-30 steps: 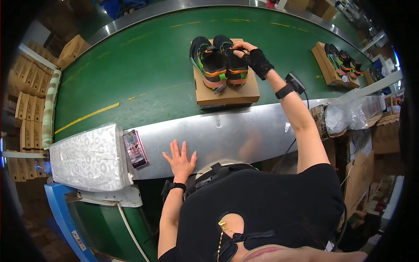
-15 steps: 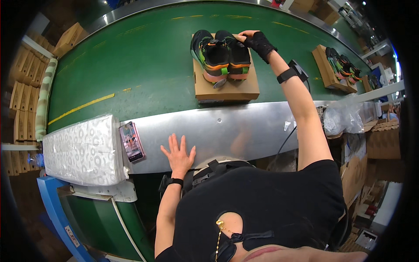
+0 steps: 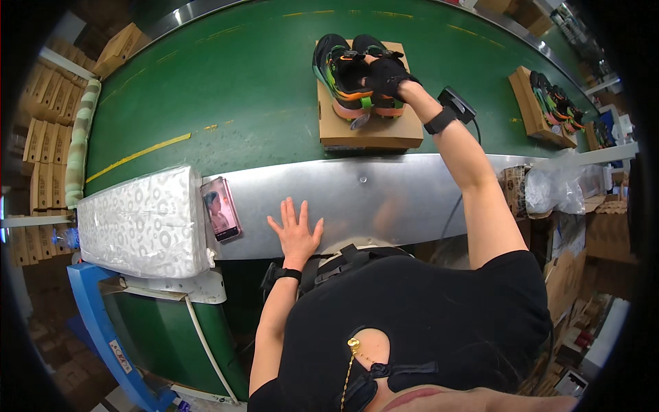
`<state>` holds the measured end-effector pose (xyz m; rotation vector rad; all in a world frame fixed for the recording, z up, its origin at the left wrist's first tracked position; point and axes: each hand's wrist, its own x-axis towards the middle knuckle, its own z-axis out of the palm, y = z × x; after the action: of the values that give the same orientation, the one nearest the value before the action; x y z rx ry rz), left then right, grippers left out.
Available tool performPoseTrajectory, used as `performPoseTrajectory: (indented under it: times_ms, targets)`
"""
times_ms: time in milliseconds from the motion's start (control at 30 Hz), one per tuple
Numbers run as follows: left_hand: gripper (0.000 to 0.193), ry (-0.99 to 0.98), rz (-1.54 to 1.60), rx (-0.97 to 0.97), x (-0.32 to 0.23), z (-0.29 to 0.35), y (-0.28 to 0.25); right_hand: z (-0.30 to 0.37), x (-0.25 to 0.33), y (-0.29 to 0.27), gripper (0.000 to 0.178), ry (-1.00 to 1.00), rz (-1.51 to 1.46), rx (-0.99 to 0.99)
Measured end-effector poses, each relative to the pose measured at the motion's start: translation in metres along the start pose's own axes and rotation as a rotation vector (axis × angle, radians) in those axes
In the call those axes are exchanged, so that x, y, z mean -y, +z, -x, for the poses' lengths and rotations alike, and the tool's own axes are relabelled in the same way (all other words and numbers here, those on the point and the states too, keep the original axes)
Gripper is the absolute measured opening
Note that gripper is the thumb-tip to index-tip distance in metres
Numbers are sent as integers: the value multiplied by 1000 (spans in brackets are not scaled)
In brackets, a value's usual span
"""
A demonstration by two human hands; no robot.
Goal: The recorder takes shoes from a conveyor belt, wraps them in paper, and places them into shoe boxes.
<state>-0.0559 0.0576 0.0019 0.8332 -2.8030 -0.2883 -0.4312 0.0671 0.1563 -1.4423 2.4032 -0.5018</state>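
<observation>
A pair of black sneakers with orange, green and pink trim stands side by side on a brown cardboard box [image 3: 371,139], heels toward me. My right hand [image 3: 386,77], in a black fingerless glove, lies curled over the right sneaker [image 3: 369,44] and hides much of it; its fingers close about the shoe's opening. The left sneaker [image 3: 332,55] stands beside that hand, a small tag hanging at its heel. My left hand [image 3: 297,233] rests flat on the metal ledge [image 3: 309,182], fingers spread, holding nothing.
A phone [image 3: 222,209] lies left of my left hand, beside a plastic-wrapped stack of patterned paper [image 3: 141,226]. The green conveyor belt [image 3: 226,96] runs beyond the ledge. Farther right sits another box [image 3: 532,113] with sneakers. Clear plastic bags [image 3: 556,189] lie at the right edge.
My right hand has moved left from the right sneaker's outer side to over its opening. My left hand stays spread on the ledge. The whole view has shifted slightly.
</observation>
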Motion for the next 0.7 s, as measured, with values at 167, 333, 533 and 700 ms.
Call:
performPoseTrajectory:
  times_ms: [167,333,533,700]
  targets:
    - [57,0,-16,-10,1,1,0,38,-5,22,50,-139,-98,-265]
    - [62,-58,33,-22,4,4,1,120,23,5,47,-540,-17,-140]
    - [52,-44,71,-52,7,5,6,189,18,38,44,-734,67,107]
    - [47,-55,89,-105,8,1,10,219,-21,60,42,-362,41,331]
